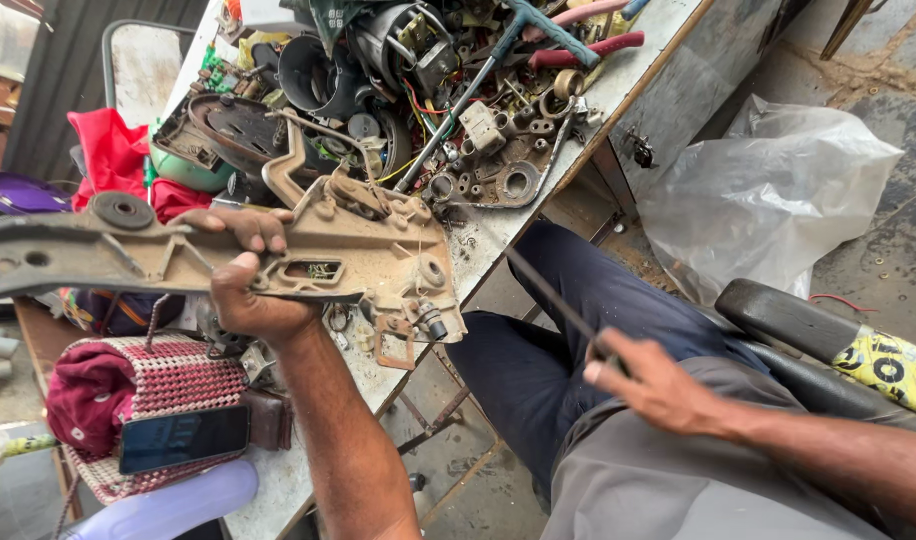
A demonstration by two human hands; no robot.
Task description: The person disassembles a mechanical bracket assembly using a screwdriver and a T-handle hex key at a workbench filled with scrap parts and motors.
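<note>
A dusty tan casting (358, 250) is seen, a pink-and-white checked woven basket (168, 385), a red cloth (108, 150), dark blue trousers (568, 330) and a yellow black-patterned wrap (888, 368)

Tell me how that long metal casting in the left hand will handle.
The casting looks rigid and probably heavy: thick ribbed metal. Its long arm overhangs the left hand, so it may tip. The dusty surface likely grips well.

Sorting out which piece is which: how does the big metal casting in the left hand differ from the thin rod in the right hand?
The metal casting is broad, ribbed and full of holes; the thin rod is slim and plain. The casting looks dusty tan, the rod dark. The left hand grips the casting above the workbench; the right hand holds the rod slanted over the lap. Both are held in a hand, off the bench.
</note>
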